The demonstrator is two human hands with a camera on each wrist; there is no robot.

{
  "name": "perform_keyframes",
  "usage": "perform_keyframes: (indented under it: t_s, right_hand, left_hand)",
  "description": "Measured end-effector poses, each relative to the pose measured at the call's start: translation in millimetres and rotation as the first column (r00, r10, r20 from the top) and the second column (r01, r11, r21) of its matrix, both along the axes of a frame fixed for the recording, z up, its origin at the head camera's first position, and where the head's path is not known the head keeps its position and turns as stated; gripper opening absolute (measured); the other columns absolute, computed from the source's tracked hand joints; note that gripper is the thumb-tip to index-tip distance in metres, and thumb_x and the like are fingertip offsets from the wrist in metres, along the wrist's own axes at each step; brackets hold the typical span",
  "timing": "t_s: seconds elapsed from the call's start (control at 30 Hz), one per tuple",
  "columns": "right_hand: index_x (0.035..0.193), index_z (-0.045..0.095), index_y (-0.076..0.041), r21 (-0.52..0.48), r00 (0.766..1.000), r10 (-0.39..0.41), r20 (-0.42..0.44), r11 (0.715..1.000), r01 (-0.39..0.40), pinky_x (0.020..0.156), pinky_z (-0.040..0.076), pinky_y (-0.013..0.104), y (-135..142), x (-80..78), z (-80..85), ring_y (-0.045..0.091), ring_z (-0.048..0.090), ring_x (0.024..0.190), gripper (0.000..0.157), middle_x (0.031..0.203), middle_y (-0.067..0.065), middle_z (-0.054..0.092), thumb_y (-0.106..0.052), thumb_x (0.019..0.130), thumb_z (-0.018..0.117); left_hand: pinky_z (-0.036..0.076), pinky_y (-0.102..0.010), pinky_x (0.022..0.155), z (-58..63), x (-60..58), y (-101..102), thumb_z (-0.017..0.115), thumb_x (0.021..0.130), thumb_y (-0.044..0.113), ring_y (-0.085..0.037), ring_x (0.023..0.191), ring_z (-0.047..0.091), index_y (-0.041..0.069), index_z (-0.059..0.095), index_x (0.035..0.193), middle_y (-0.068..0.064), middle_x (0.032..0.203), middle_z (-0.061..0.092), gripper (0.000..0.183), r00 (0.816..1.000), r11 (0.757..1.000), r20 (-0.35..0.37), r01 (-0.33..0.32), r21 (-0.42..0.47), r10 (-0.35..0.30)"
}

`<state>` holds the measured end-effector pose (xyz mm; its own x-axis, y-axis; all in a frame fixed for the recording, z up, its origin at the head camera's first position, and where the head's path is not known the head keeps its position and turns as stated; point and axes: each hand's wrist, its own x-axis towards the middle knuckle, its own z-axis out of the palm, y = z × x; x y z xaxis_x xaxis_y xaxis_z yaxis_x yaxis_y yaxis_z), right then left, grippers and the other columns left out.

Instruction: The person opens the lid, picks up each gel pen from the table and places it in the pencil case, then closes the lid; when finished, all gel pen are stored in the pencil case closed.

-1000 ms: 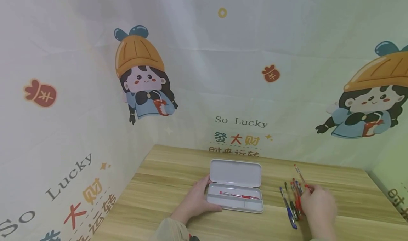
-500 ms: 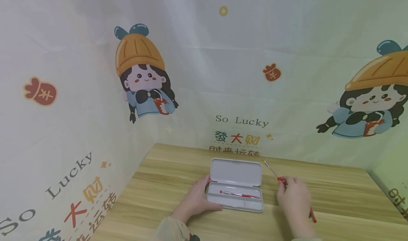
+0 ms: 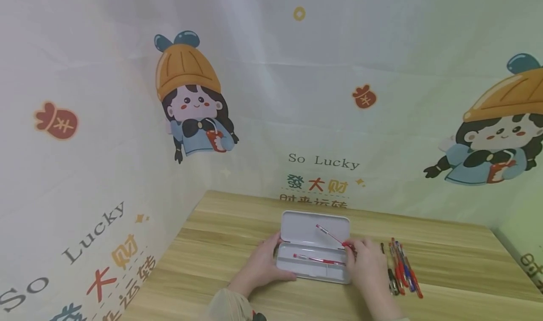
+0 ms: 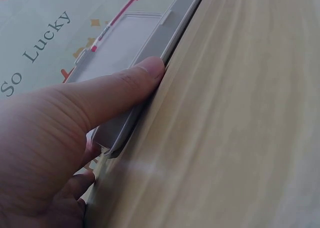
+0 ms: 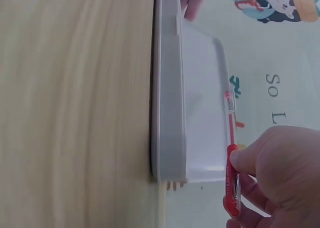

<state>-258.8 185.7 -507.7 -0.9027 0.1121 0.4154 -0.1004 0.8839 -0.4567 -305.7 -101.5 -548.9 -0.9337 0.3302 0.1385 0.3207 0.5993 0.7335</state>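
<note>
On the table (image 3: 458, 259) sits an open pencil case (image 3: 297, 226), its left end gripped by the left hand (image 3: 259, 264), presumably for steadiness. The right hand (image 3: 366, 264), beside loose pens (image 3: 399, 270) at right, pinches a red pen (image 5: 231, 180) over the case; a second pen (image 3: 326, 260) lies inside.

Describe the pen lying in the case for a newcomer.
On the wooden table, find the open pale-grey case. Across its base lies a red pen. It alone rests inside: the held pen is in the right grip, and the loose pens lie bunched outside.
</note>
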Motion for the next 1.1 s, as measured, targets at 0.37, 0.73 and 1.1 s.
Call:
perform_keyframes:
  t_s: [0.37,0.73,1.1]
  right_hand:
    - [0.099,0.082,-0.013,0.013,0.988,0.148,-0.055,0.989,-0.147,0.09,0.06,0.056,-17,1.0,-11.9,0.032,0.069,0.098,0.004,0.1,0.006,0.073,-0.011,0.097,0.079]
    - [0.099,0.082,-0.017,0.018,0.982,0.186,-0.007,0.982,-0.186,0.085,0.061,0.051,-23,-2.7,-21.8,0.025,0.069,0.091,0.008,0.098,0.003,0.071,-0.01,0.094,0.082]
    - [0.095,0.083,-0.018,0.042,0.982,0.191,0.003,0.981,-0.191,0.086,0.058,0.052,-30,-2.2,-21.7,0.023,0.069,0.091,0.007,0.096,0.0,0.071,-0.011,0.093,0.083]
  left_hand:
    - [0.02,-0.064,0.141,-0.3,2.5,2,0.106,0.065,0.045,-0.04,0.158,0.048,0.013,0.037,0.171,-0.013,0.163,0.06,0.13,1.0,1.0,-0.008,0.002,0.008,-0.002]
    - [0.022,-0.063,0.141,0.0,2.7,1,0.106,0.064,0.044,-0.04,0.157,0.049,0.016,0.036,0.171,-0.011,0.166,0.057,0.131,1.0,1.0,-0.003,-0.001,0.011,0.001]
    - [0.031,-0.064,0.138,-0.4,1.7,0,0.106,0.064,0.047,-0.038,0.152,0.052,0.016,0.037,0.171,-0.008,0.161,0.062,0.131,1.0,1.0,0.0,-0.008,0.012,0.008]
